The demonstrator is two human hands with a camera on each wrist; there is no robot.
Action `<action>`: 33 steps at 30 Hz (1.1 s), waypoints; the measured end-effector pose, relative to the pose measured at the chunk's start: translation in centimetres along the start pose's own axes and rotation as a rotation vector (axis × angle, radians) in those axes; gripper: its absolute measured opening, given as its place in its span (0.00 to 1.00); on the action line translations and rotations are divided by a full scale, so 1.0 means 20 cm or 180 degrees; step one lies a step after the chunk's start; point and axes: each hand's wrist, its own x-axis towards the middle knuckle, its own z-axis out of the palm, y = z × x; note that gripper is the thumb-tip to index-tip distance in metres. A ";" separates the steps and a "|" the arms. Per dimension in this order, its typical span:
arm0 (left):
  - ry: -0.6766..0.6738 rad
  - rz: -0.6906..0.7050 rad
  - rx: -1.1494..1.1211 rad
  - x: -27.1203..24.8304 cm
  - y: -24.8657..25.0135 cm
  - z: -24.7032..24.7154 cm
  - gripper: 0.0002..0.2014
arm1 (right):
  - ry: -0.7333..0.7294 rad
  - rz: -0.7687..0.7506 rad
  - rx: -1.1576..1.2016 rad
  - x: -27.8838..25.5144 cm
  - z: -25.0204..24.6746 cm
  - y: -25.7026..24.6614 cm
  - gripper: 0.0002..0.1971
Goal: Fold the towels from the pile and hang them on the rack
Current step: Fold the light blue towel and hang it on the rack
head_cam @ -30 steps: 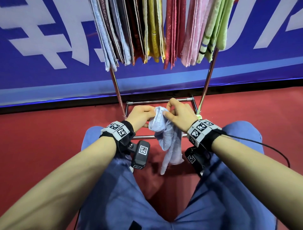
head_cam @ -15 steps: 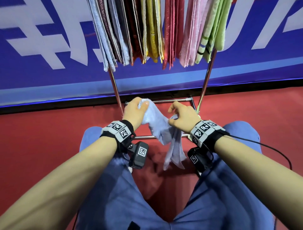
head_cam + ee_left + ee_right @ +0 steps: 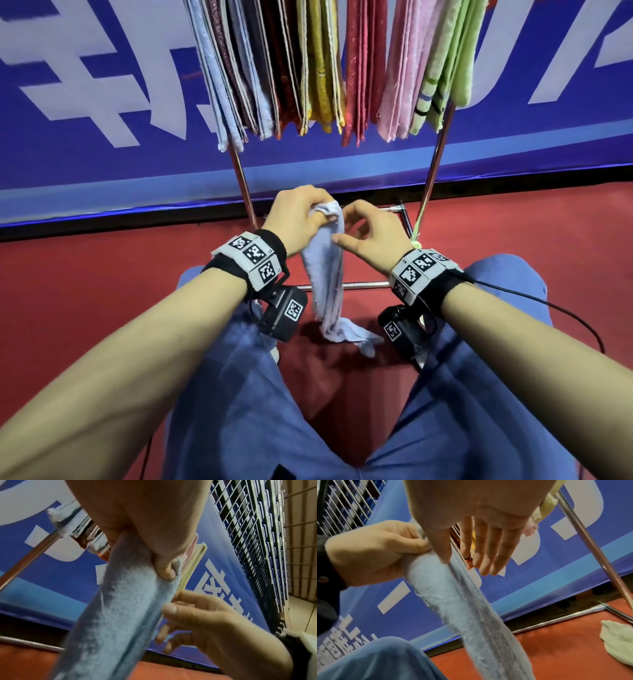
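Head view: seated before a chrome tube rack (image 3: 244, 185) hung with folded towels (image 3: 322, 68) in blue, maroon, yellow, red, pink and green, the person gripped the top of a pale blue terry towel (image 3: 325, 274) in the left hand (image 3: 294, 216), fingers curled round the bunched corner. The towel hung straight down from that fist, its long axis vertical, its tail trailing just above the red floor between the knees and in front of the rack's lower crossbar. The right hand (image 3: 371, 233) sat just to the right of the towel, fingers loosely spread and apart, thumb tip at the cloth's edge. It was the nearer free hand, so finding an edge to open the towel probably fell to it.

Left wrist view: the left hand (image 3: 154, 536) pinched the towel (image 3: 116, 615) near its top, below the rack's hanging towels. The cloth ran down and away as one narrow rope. The right hand (image 3: 202, 615) reached in from the right, fingertips (image 3: 169, 608) close to or at the towel's side; contact could not be confirmed.

Right wrist view: the right hand (image 3: 477, 536) was open with straight fingers, resting beside the towel (image 3: 462, 599), not clamped on it. The left hand (image 3: 373, 551) clutched the top. On the floor by the rack's foot (image 3: 606, 607) lay a crumpled pale green towel (image 3: 618, 642).
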 end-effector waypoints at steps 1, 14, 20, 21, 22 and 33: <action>0.0029 -0.0005 -0.0026 0.00 0.01 0.01 0.08 | 0.0051 -0.0039 0.0082 0.01 -0.01 -0.01 0.14; -0.0038 -0.0181 -0.0265 0.01 0.06 -0.05 0.09 | 0.0425 0.0055 0.0810 0.02 0.02 -0.01 0.13; -0.0180 -0.0368 -0.0310 0.01 0.06 -0.04 0.15 | 0.0718 -0.0031 0.0534 0.05 -0.04 -0.04 0.08; -0.0163 -0.0362 -0.0252 0.02 0.06 -0.04 0.13 | 0.0766 -0.0035 0.0610 0.05 -0.04 -0.05 0.08; -0.0119 -0.0340 -0.0218 0.03 0.06 -0.05 0.10 | 0.0790 -0.0024 0.0712 0.06 -0.04 -0.05 0.08; 0.0410 0.0293 -0.0842 0.11 0.17 -0.24 0.06 | -0.0316 0.0566 0.0306 -0.01 0.07 0.10 0.13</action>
